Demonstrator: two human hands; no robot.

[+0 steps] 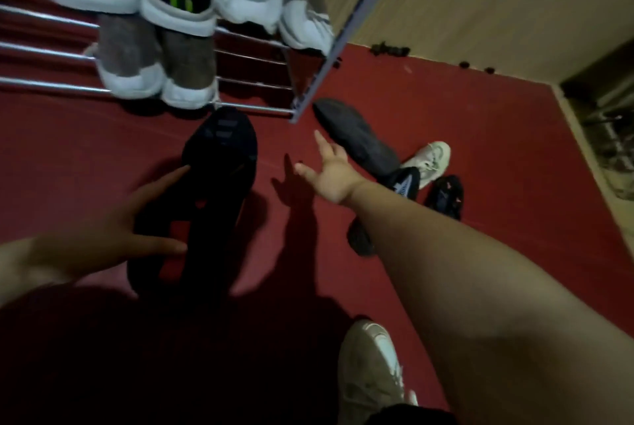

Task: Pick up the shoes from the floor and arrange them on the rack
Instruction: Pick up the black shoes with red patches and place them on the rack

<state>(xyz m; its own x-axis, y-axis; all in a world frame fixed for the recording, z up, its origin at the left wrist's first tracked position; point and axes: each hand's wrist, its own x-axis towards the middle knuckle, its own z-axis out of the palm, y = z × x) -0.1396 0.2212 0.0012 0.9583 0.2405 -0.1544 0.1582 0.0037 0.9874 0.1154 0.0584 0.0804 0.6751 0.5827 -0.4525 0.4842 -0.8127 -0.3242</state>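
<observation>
Red floor, metal rack lined with pairs; the left hand grips a black shoe in front of the bottom rail. The right hand, spread wide and empty, reaches for the grey shoe by the rack's corner. It looks light and soft, so the heel collar is probably the best hold.

9 o'clock: left hand, other fingers hidden behind black red-soled shoe | 6 o'clock: cream lace-up sneaker, heel cut off at bottom edge | 5 o'clock: dark shoe, half hidden under right forearm | 1 o'clock: small dark bits, too small to identify
</observation>
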